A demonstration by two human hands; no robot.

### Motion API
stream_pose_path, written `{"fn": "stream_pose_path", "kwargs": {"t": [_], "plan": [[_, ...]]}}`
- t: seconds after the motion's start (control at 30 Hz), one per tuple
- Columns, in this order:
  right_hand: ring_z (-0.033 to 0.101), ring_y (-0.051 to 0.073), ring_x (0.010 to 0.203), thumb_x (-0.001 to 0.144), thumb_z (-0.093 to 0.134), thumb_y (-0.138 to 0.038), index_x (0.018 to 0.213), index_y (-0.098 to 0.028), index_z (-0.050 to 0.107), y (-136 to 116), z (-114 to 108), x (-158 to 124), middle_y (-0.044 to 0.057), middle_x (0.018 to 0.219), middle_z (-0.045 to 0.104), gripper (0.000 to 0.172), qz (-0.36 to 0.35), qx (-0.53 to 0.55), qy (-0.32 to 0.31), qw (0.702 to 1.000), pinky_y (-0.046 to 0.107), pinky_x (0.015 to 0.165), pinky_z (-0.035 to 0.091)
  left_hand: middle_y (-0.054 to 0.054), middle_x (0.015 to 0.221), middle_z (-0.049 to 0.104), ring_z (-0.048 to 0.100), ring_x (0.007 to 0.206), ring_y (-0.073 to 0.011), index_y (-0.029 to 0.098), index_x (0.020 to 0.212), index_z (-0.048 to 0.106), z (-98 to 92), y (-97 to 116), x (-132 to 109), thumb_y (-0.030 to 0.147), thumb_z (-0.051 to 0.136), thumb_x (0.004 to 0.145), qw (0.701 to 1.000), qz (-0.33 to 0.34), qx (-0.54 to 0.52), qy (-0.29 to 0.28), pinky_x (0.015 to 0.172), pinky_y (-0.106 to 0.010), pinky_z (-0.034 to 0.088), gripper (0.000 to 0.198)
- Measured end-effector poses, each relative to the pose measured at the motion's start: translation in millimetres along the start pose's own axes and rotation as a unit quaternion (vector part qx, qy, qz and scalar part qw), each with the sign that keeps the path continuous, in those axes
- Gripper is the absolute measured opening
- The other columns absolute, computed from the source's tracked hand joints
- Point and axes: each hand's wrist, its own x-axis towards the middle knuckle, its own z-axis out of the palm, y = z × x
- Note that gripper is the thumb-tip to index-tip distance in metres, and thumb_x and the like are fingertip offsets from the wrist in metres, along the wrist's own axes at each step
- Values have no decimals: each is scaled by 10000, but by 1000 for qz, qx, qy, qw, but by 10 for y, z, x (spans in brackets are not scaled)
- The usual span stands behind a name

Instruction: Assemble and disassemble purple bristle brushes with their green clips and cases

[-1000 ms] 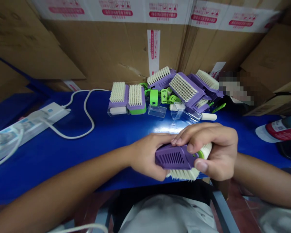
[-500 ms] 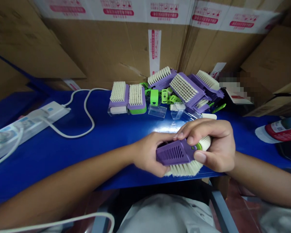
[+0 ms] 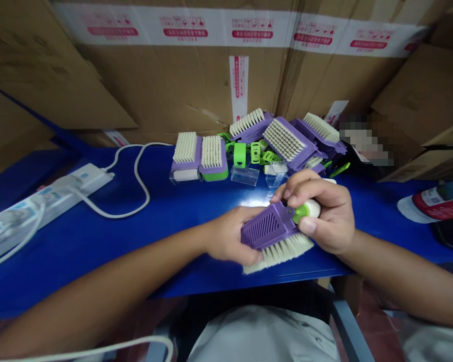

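Observation:
Both my hands hold one purple scrub brush (image 3: 266, 230) with white bristles facing down, just above the near edge of the blue table (image 3: 98, 236). My left hand (image 3: 228, 236) grips its left end from below. My right hand (image 3: 324, 213) is closed around the right end, where a green and white roller piece (image 3: 305, 210) sits under my thumb and fingers. A pile of purple brushes (image 3: 290, 141), green clips (image 3: 245, 152) and clear plastic cases (image 3: 244, 175) lies at the back of the table. Two brushes (image 3: 200, 156) stand side by side, bristles up.
Taped cardboard boxes (image 3: 173, 80) wall in the back and both sides. A white power strip (image 3: 41, 198) with a looping cable (image 3: 136, 186) lies at the left. A red and white packet (image 3: 430, 206) rests at the right edge.
Both hands lifted the brush slightly up and away from me and tilted its right end upward. The green roller end now shows more between my right fingers.

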Motion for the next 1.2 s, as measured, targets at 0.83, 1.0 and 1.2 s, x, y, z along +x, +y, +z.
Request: {"fn": "stream_pose_path", "kwargs": {"t": [0.83,1.0,1.2], "plan": [[693,188,1060,948,747,-336,1348,-314,710,104,-136,-3,51,1153,740,403,-9,-163,-49,985,321,978,557,26,765,616,510,671,-116,146,995,657,-212,69,-151,438,881,693,997,-72,-36,5,602,-222,422,476],[694,188,1060,959,733,-369,1352,-332,709,115,-122,-21,43,1158,748,395,-10,-161,-42,986,319,973,556,30,759,608,503,671,-114,149,996,663,-211,67,-150,419,882,690,997,-65,-32,3,604,-221,422,463],[695,207,1094,986,693,-386,1353,-358,700,169,-119,-41,30,1180,753,368,-6,-164,-24,986,359,995,553,40,775,597,499,677,-112,155,1012,644,-188,103,-127,391,880,671,995,-81,-46,26,632,-230,434,477]]}}
